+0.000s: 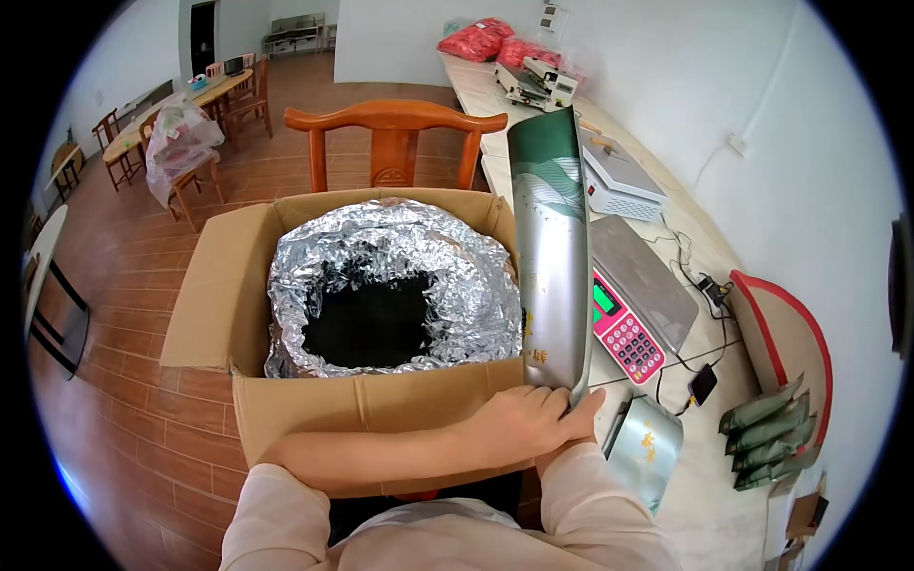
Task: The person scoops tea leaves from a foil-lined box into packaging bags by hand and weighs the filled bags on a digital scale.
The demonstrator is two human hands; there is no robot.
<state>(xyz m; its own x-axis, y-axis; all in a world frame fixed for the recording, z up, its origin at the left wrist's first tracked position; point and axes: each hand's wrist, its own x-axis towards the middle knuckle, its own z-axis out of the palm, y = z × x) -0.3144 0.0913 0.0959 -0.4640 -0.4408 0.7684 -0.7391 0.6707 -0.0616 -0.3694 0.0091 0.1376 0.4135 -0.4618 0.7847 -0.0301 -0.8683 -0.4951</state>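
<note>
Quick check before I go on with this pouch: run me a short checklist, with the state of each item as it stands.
1. Pouch gripped at its bottom end by the hands: ok; left hand is on it, right hand cannot tell, mostly hidden behind it.
2. Pouch upright: ok, slightly tilted.
3. Pouch mouth open: cannot tell.
4. Foil liner open inside the cardboard box: ok, dark contents visible.
5. Scale platform bare: ok.
6. Scale powered: ok, green display lit.

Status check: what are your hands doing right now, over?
Left hand gripping silver pouch at its base, upright. Right hand hidden behind it. Foil-lined box open alongside. Scale right.
</note>
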